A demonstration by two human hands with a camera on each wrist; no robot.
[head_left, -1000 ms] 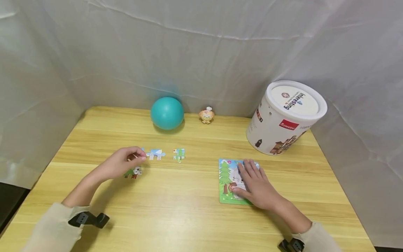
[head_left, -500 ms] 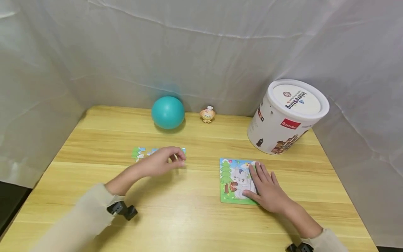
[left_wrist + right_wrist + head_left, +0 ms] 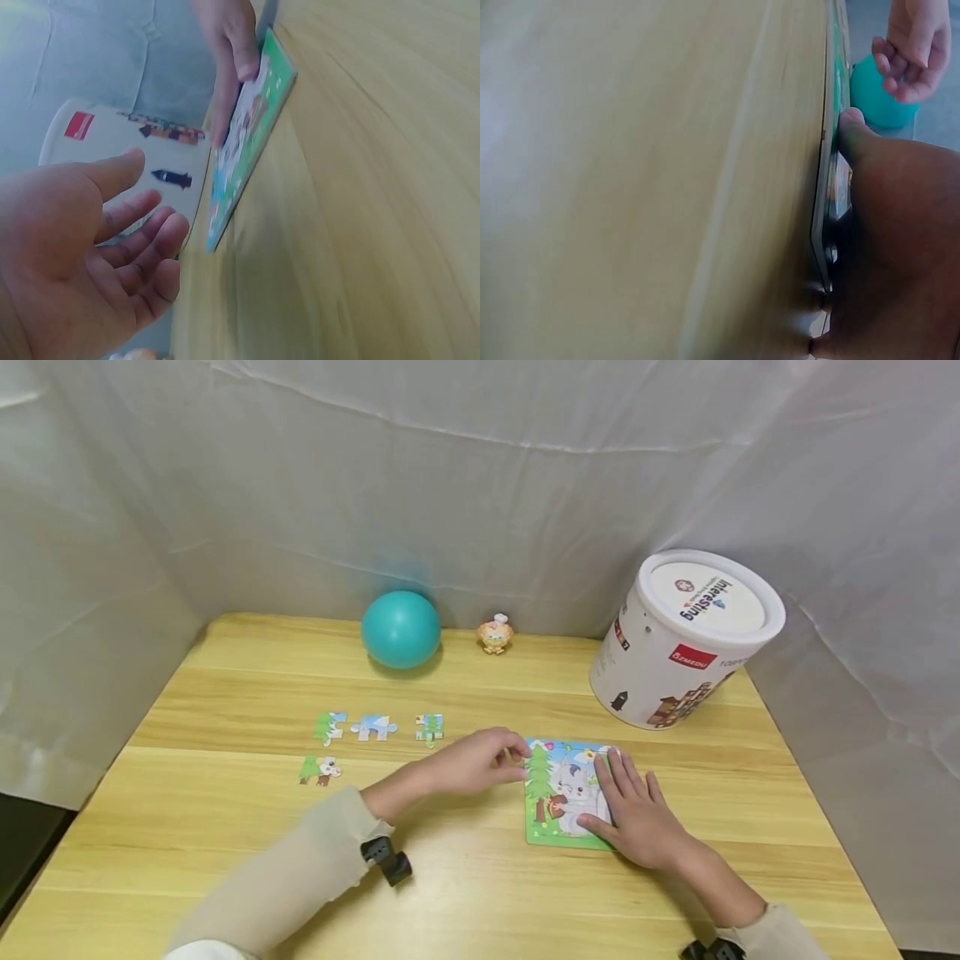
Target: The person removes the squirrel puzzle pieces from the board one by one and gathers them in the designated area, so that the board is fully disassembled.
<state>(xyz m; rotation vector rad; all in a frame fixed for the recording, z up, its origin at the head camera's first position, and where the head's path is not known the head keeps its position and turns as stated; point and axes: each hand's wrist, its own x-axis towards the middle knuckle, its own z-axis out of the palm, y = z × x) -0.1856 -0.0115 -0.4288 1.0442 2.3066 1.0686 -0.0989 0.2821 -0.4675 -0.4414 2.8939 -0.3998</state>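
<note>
Puzzle board (image 3: 542, 831) lies flat on the wooden table (image 3: 465, 893), right of centre, in front of the white tub (image 3: 675, 652). Right hand (image 3: 637, 810) presses on it, fingers straight and slightly spread. Left hand (image 3: 472, 762) hovers at its left edge, fingers loosely curled and holding nothing. Four loose puzzle pieces (image 3: 372, 727) lie further left, well apart from the board.

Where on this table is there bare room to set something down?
Bare wood runs along the near edge of the table, in front of both sleeves, and at the far left corner beside the teal ball. It is crowded around the puzzle board, where both hands meet, and among the loose puzzle pieces.
</note>
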